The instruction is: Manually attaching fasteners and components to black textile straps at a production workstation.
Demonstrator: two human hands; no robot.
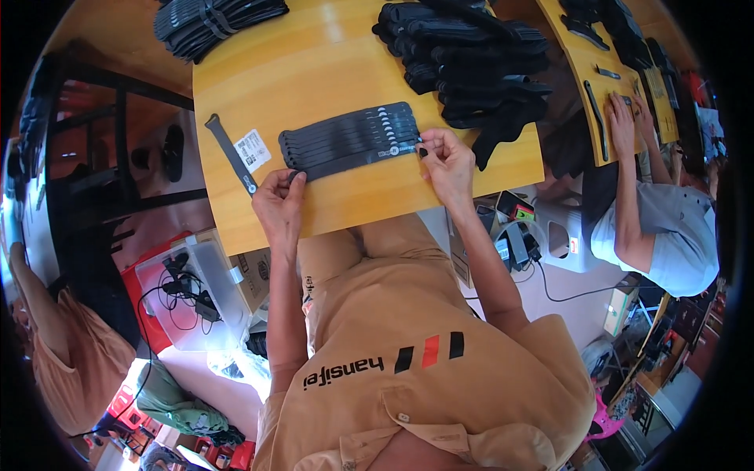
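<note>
In front of me on the table lies a fanned row of black hook-and-loop straps [345, 133], each overlapping the one behind it, with pale printing toward their right ends. My left hand [281, 200] pinches the left end of the nearest strap. At that strap's right end, my right hand [449, 163] is closed, thumb against fingers; a small black tip shows there. A single strap [230, 153] lies slanted left of the row, close to my left hand. Beside it is a white printed label [252, 150].
A banded bundle of straps [212, 23] sits at the far left of the table [330, 71], and a large pile [471, 63] at the right. Below are a clear bin with cables [192, 302] and a white stool [559, 235]. A co-worker [656, 228] works at right; another person [75, 353] is at left.
</note>
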